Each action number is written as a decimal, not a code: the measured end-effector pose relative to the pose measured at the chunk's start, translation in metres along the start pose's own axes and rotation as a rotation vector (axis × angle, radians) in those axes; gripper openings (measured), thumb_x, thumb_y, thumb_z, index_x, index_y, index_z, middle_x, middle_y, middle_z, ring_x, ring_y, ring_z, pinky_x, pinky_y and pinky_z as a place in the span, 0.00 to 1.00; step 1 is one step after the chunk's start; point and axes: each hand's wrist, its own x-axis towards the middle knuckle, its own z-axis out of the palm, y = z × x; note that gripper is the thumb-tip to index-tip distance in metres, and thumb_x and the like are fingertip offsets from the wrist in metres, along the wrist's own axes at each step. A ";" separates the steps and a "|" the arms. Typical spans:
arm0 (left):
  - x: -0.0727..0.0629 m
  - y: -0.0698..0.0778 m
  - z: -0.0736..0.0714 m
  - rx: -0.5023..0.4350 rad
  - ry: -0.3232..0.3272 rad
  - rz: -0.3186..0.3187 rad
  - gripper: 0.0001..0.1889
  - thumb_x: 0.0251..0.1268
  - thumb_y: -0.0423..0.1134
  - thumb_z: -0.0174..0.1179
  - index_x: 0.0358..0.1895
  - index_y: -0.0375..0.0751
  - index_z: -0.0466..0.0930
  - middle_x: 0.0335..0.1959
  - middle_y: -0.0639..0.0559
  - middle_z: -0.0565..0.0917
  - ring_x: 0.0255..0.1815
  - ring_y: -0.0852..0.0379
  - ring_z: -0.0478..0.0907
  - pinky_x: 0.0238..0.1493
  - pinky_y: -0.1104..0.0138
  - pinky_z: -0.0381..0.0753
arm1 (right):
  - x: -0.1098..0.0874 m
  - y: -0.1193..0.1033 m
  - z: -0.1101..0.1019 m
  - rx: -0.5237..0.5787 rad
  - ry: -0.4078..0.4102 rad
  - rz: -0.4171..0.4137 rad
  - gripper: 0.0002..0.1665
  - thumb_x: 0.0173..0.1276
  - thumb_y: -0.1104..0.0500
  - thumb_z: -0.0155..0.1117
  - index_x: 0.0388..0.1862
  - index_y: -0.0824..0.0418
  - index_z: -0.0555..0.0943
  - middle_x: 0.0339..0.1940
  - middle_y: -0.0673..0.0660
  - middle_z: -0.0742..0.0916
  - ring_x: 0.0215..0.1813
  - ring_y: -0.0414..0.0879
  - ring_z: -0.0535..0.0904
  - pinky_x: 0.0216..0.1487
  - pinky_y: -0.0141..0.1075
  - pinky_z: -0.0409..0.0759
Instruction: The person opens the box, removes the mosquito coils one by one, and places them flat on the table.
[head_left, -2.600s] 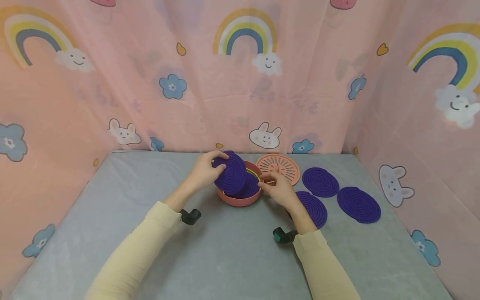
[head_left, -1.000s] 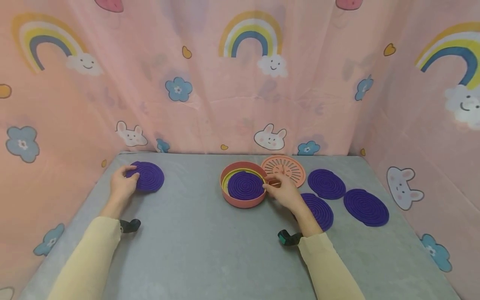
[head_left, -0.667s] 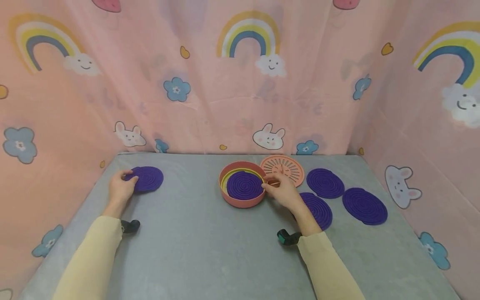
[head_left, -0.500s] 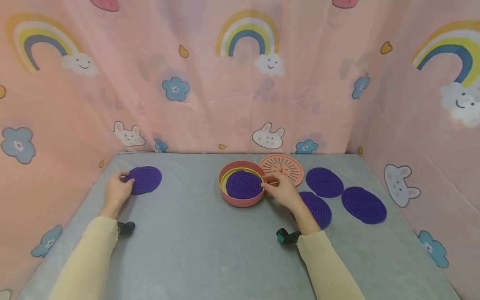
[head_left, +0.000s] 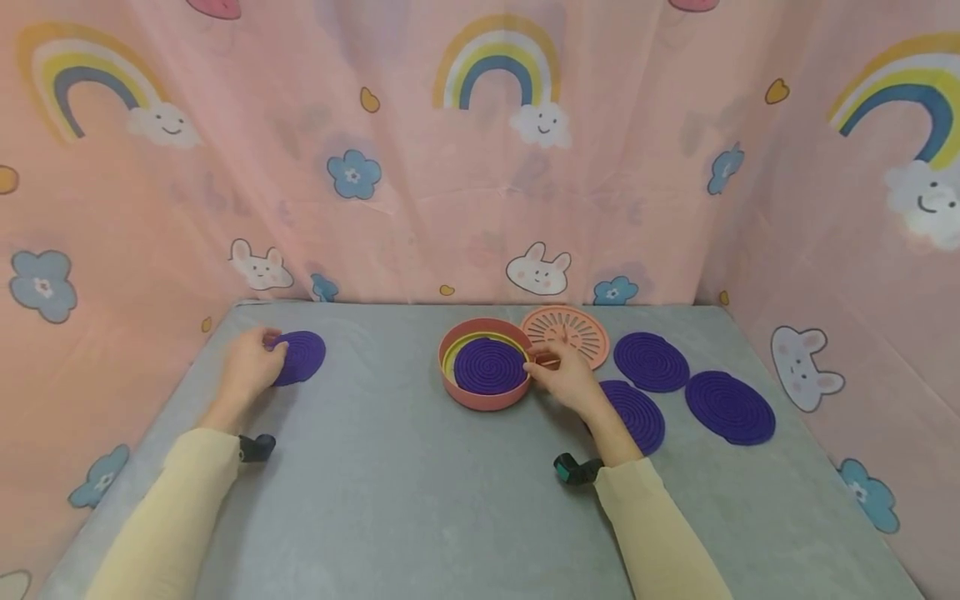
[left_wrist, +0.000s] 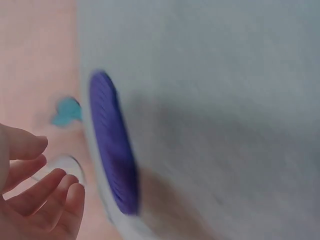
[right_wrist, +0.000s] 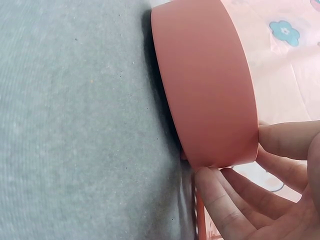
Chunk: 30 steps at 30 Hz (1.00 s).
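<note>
A purple spiral mosquito coil [head_left: 302, 357] lies flat at the table's far left. Just to its left is my left hand [head_left: 255, 362]; in the left wrist view the loosely bent fingers [left_wrist: 37, 195] stand apart from the coil [left_wrist: 115, 145]. At the middle back, a round salmon-pink box [head_left: 486, 402] with a yellow inner ring [head_left: 451, 360] holds another purple coil [head_left: 491, 367]. My right hand [head_left: 567, 385] pinches the box's right side. In the right wrist view, thumb and fingers [right_wrist: 220, 202] meet the box wall [right_wrist: 205, 85] at its rim.
A slotted peach lid [head_left: 581, 333] lies behind the right hand. Three more purple coils, one at the back [head_left: 651, 362], one farther right [head_left: 731, 407] and one partly under the right forearm [head_left: 633, 417], rest on the grey cloth [head_left: 420, 500]. A patterned pink curtain [head_left: 420, 233] encloses the table.
My left hand has carried one coil from above the box to the far left, laid it down and let go. The right hand stays at the box.
</note>
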 end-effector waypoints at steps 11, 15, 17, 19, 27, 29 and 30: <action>0.002 0.070 0.018 -0.133 -0.027 0.140 0.17 0.75 0.34 0.53 0.59 0.27 0.78 0.54 0.29 0.81 0.54 0.34 0.80 0.54 0.43 0.80 | -0.002 0.001 0.001 0.008 -0.008 0.005 0.20 0.73 0.56 0.68 0.60 0.63 0.81 0.53 0.63 0.86 0.53 0.56 0.83 0.46 0.45 0.86; 0.004 0.097 0.033 -0.189 -0.033 0.211 0.15 0.76 0.35 0.54 0.57 0.29 0.80 0.52 0.33 0.83 0.51 0.37 0.82 0.50 0.46 0.83 | -0.002 0.000 0.000 0.011 -0.008 0.013 0.21 0.73 0.56 0.68 0.61 0.63 0.81 0.53 0.62 0.86 0.54 0.57 0.82 0.47 0.46 0.86; 0.004 0.111 0.040 -0.217 -0.034 0.253 0.15 0.75 0.35 0.55 0.56 0.29 0.81 0.51 0.33 0.84 0.51 0.37 0.82 0.49 0.47 0.83 | -0.002 0.000 0.000 0.006 -0.006 0.016 0.20 0.73 0.56 0.68 0.60 0.62 0.81 0.53 0.62 0.86 0.54 0.57 0.82 0.49 0.47 0.85; 0.002 0.124 0.046 -0.230 -0.034 0.288 0.14 0.75 0.35 0.56 0.55 0.29 0.81 0.51 0.34 0.84 0.50 0.38 0.83 0.49 0.47 0.84 | -0.002 0.000 0.000 0.001 -0.007 0.014 0.20 0.73 0.56 0.68 0.60 0.62 0.81 0.54 0.62 0.86 0.55 0.57 0.82 0.50 0.48 0.85; -0.002 0.168 0.066 -0.276 -0.066 0.319 0.14 0.75 0.38 0.58 0.54 0.32 0.82 0.49 0.38 0.85 0.50 0.42 0.83 0.50 0.51 0.85 | -0.003 0.000 0.000 -0.006 -0.005 0.006 0.20 0.73 0.56 0.68 0.60 0.62 0.81 0.55 0.64 0.85 0.55 0.58 0.82 0.52 0.51 0.84; -0.003 0.176 0.070 -0.288 -0.087 0.325 0.15 0.75 0.39 0.58 0.55 0.32 0.82 0.50 0.39 0.85 0.50 0.43 0.83 0.51 0.52 0.84 | -0.002 0.000 0.001 -0.006 -0.002 0.007 0.20 0.73 0.56 0.68 0.60 0.62 0.81 0.54 0.64 0.85 0.55 0.58 0.82 0.52 0.51 0.84; -0.004 0.180 0.072 -0.294 -0.096 0.331 0.15 0.75 0.39 0.58 0.55 0.33 0.81 0.50 0.39 0.85 0.50 0.43 0.83 0.51 0.52 0.84 | -0.002 0.000 0.001 -0.007 -0.003 0.009 0.20 0.73 0.56 0.68 0.60 0.62 0.81 0.55 0.64 0.85 0.55 0.58 0.82 0.52 0.51 0.84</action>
